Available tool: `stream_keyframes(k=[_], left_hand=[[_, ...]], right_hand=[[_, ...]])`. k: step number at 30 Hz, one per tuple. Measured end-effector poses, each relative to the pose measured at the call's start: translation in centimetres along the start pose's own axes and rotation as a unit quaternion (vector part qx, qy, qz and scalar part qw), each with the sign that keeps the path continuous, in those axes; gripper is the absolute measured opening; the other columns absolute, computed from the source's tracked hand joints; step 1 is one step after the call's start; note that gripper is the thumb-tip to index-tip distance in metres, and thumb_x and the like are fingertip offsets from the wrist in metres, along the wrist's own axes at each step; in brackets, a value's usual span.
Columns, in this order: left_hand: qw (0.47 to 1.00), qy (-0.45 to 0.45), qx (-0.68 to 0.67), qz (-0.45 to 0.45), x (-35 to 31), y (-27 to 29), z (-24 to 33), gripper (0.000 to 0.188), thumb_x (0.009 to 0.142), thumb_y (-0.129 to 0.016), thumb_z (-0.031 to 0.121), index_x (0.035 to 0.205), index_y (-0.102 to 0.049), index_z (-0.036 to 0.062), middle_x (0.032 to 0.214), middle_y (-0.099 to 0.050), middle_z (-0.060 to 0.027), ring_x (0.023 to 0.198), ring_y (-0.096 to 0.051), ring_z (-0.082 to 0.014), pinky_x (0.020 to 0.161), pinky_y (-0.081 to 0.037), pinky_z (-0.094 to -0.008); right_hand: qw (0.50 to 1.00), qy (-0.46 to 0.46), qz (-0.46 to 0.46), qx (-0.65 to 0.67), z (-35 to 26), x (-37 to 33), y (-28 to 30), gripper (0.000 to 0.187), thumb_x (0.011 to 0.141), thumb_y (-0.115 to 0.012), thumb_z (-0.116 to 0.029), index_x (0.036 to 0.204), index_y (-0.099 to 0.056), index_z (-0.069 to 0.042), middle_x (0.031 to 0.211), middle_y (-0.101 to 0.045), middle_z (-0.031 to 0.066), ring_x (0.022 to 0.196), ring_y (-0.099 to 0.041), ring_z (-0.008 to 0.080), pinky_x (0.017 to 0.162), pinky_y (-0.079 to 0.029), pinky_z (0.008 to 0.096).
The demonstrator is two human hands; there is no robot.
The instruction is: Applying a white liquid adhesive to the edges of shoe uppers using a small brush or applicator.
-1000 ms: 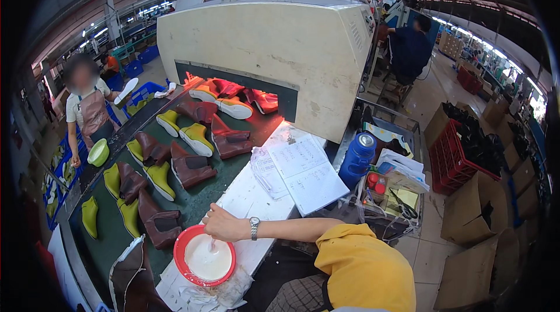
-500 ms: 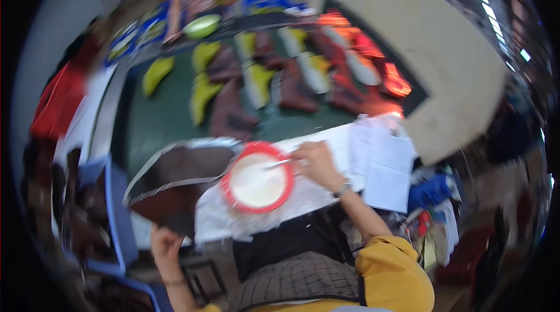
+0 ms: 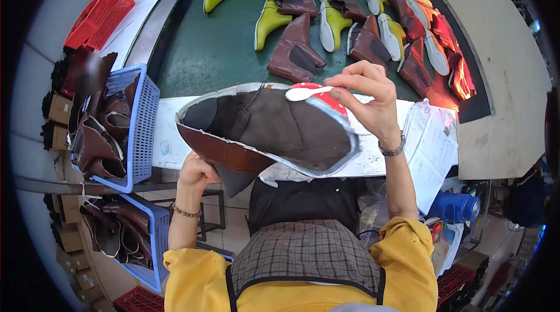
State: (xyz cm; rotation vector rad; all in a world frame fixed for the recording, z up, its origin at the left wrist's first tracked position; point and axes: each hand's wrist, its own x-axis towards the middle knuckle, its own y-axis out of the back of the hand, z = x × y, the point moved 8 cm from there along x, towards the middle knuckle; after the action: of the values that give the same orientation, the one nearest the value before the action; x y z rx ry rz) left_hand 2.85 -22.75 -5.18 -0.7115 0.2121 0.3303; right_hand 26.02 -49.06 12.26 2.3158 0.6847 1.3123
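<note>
A brown leather boot upper (image 3: 268,157) hangs over the front of the white work table (image 3: 166,131), its open bottom turned up and showing a dark lining. White paste lines its rim, thickest around the right-hand end. My left hand (image 3: 197,173) is closed on the upper from below, at its lower left; its fingertips are partly hidden. Above the far right rim, my right hand (image 3: 370,96) pinches a small white brush (image 3: 308,93) with a white-coated head. Behind the upper, a red bowl (image 3: 335,105) is mostly hidden.
Yellow-green boot forms (image 3: 273,27) and brown boots (image 3: 296,49) stand on the green conveyor belt (image 3: 192,44), beneath a red glow at right. Blue baskets (image 3: 143,131) of boot uppers sit at left. Papers (image 3: 431,137) and a blue flask (image 3: 455,208) are at right.
The brush has come out of the bowl and moved over the upper's rim. My left hand has raised the upper and brought it right, in front of the bowl. The view has shifted.
</note>
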Motion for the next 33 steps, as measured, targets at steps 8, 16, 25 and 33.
stream_keyframes(k=[8, 16, 25, 33], left_hand=[[0.998, -0.024, -0.018, -0.059, 0.3, -2.0, 0.0, 0.054, 0.048, -0.055, -0.018, 0.1, -0.066, -0.0098, 0.09, -0.07, -0.0233, 0.053, -0.059, -0.0251, 0.041, -0.038, -0.0334], [0.997, 0.048, 0.013, -0.06, 0.5, -1.8, -1.1, 0.057, 0.05, -0.051, -0.02, 0.104, -0.065, -0.0077, 0.078, -0.067, -0.0157, 0.04, -0.047, -0.0178, 0.035, -0.022, -0.0295], [0.967, 0.194, 0.089, -0.139, 0.9, -6.7, -2.6, 0.074, 0.054, -0.051, -0.02, 0.125, -0.057, -0.0029, 0.075, -0.062, -0.01, 0.041, -0.038, -0.0099, 0.037, -0.023, -0.0249], [0.982, 0.167, 0.046, -0.078, 0.3, -4.2, -3.4, 0.08, 0.052, -0.05, -0.021, 0.129, -0.054, 0.0001, 0.086, -0.064, -0.0141, 0.042, -0.039, -0.0114, 0.036, -0.023, -0.0245]], right_hand=[[0.998, -0.059, -0.03, 0.02, 1.5, -0.8, -0.4, 0.015, 0.08, -0.081, -0.009, 0.095, -0.08, -0.007, 0.088, -0.071, 0.0037, 0.086, -0.064, 0.017, 0.083, -0.042, 0.032], [0.997, -0.033, -0.055, 0.037, 2.1, -0.2, 0.1, 0.015, 0.08, -0.081, -0.01, 0.095, -0.08, -0.007, 0.089, -0.07, 0.0041, 0.088, -0.063, 0.0169, 0.085, -0.043, 0.0314], [0.987, 0.09, -0.134, 0.01, -1.6, 3.9, -2.4, 0.013, 0.081, -0.083, -0.019, 0.093, -0.081, -0.015, 0.084, -0.067, -0.0024, 0.078, -0.06, 0.0127, 0.081, -0.034, 0.0321], [0.985, 0.097, -0.12, 0.082, 0.5, 2.7, -3.6, 0.015, 0.081, -0.082, -0.016, 0.095, -0.08, -0.013, 0.092, -0.068, -0.0005, 0.084, -0.063, 0.0145, 0.081, -0.039, 0.0309]])
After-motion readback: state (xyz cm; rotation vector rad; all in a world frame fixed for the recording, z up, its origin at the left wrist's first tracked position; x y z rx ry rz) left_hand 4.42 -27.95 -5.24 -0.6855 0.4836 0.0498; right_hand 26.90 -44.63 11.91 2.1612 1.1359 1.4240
